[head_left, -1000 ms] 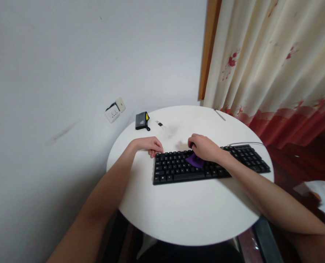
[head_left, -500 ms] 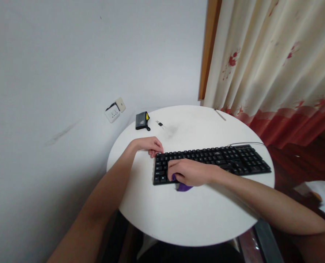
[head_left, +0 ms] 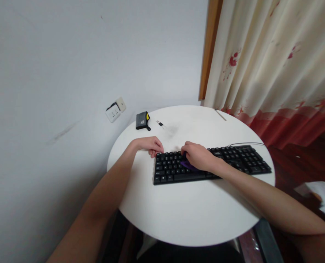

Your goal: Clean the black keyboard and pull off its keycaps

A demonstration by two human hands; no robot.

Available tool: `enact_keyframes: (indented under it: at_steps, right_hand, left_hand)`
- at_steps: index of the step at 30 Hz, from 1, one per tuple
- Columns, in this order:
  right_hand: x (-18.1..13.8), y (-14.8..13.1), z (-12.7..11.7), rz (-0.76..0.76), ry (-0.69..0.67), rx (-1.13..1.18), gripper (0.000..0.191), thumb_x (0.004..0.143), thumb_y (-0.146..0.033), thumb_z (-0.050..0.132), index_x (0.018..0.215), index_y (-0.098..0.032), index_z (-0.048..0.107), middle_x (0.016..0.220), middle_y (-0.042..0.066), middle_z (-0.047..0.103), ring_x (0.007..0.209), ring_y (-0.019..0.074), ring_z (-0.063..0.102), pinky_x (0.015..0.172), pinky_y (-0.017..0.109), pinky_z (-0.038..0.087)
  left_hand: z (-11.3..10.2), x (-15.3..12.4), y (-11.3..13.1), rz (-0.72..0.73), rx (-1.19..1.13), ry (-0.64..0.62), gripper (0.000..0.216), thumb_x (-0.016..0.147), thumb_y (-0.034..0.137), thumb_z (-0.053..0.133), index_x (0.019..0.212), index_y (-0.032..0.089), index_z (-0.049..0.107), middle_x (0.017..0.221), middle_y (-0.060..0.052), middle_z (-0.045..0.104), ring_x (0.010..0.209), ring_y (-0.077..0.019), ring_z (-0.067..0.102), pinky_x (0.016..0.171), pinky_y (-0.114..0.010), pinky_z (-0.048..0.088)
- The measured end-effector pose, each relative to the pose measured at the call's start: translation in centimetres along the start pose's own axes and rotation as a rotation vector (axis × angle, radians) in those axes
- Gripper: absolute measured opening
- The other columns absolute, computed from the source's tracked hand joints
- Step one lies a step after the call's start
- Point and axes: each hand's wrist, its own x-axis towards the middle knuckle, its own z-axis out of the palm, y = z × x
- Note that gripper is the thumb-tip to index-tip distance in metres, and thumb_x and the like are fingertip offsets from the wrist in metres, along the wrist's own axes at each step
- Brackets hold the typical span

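A black keyboard [head_left: 165, 170] lies across the white round table [head_left: 192, 212]. At its far left corner, my left hand [head_left: 151, 145] has its fingers closed on the edge. My right hand [head_left: 198, 156] is over the left-middle keys, its fingers curled around a purple cloth [head_left: 189, 165]. The cloth rests against the keys and is partly hidden under the hand.
A dark grey pouch [head_left: 142, 121] with a bit of yellow sits at the table's far left, beside a small black item [head_left: 160, 124]. A thin stick [head_left: 220, 115] lies near the far right edge. A cable [head_left: 246, 143] runs behind the keyboard.
My right hand has moved with the purple cloth from the keyboard's near left edge, away from me and to the right, up to the far rows of keys. My left hand stays put.
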Motion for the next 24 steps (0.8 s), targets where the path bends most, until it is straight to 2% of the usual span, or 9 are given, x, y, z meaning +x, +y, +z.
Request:
enact_keyframes:
  at_steps: [5,8,10,13,17,20,24]
  right_hand:
    - [-0.7,-3.0,0.1,-0.365,-0.19,0.198,0.029,0.081,-0.001,0.047,0.092,-0.018,0.068,0.098,0.006,0.064,0.083,0.0157,0.058,0.074,0.026,0.04]
    - [-0.9,-3.6,-0.2,-0.493,-0.262,0.34,0.031,0.08,0.001,0.046,0.091,-0.017,0.069,0.097,0.005,0.064,0.084,0.0151,0.059,0.079,0.027,0.044]
    - [-0.8,-3.3,-0.5,-0.497,-0.244,0.387,0.031,0.079,0.001,0.047,0.091,-0.017,0.068,0.098,0.005,0.065,0.087,0.0155,0.06,0.083,0.028,0.045]
    - [-0.5,-2.1,-1.0,-0.406,-0.15,0.391,0.032,0.078,0.002,0.047,0.092,-0.017,0.068,0.096,0.006,0.066,0.089,0.0167,0.06,0.086,0.03,0.045]
    - [0.1,-0.7,-1.4,-0.322,-0.046,0.36,0.031,0.078,0.002,0.047,0.091,-0.017,0.068,0.093,0.005,0.066,0.087,0.0164,0.059,0.086,0.031,0.045]
    - [0.4,-0.2,-1.2,-0.283,-0.026,0.314,0.029,0.078,0.001,0.048,0.089,-0.017,0.068,0.092,0.005,0.066,0.086,0.0163,0.059,0.085,0.03,0.044]
    - [0.5,-0.1,-0.9,-0.248,-0.025,0.262,0.028,0.076,0.0,0.049,0.088,-0.017,0.068,0.091,0.005,0.065,0.085,0.0161,0.058,0.082,0.028,0.043]
  left_hand:
    - [0.0,0.0,-0.1,0.0,-0.009,0.006,0.04,0.076,0.05,0.074,0.092,0.014,0.075,0.064,-0.006,0.072,0.055,-0.0143,0.066,0.053,-0.021,0.048]
    - [0.1,0.1,0.0,0.027,-0.008,0.031,0.038,0.076,0.049,0.074,0.092,0.014,0.075,0.064,-0.007,0.071,0.054,-0.0135,0.065,0.053,-0.022,0.048]
    - [0.3,0.4,0.2,0.093,-0.01,0.094,0.038,0.076,0.047,0.075,0.093,0.013,0.076,0.072,-0.008,0.073,0.057,-0.0132,0.065,0.056,-0.023,0.049]
    - [1.0,0.9,1.2,0.223,-0.044,0.164,0.039,0.078,0.044,0.074,0.102,0.013,0.074,0.091,-0.011,0.075,0.073,-0.0157,0.068,0.066,-0.025,0.051]
    - [2.4,1.5,3.1,0.38,0.109,0.1,0.033,0.083,0.037,0.07,0.108,0.016,0.073,0.099,-0.008,0.074,0.09,-0.0176,0.066,0.078,-0.025,0.047]
    - [3.4,1.8,4.2,0.452,0.237,0.091,0.026,0.082,0.034,0.069,0.1,0.016,0.074,0.092,-0.003,0.072,0.084,-0.015,0.062,0.074,-0.022,0.043]
    - [4.1,2.0,4.6,0.478,0.266,0.105,0.019,0.08,0.029,0.069,0.092,0.015,0.072,0.085,-0.001,0.068,0.076,-0.0123,0.058,0.068,-0.021,0.041]
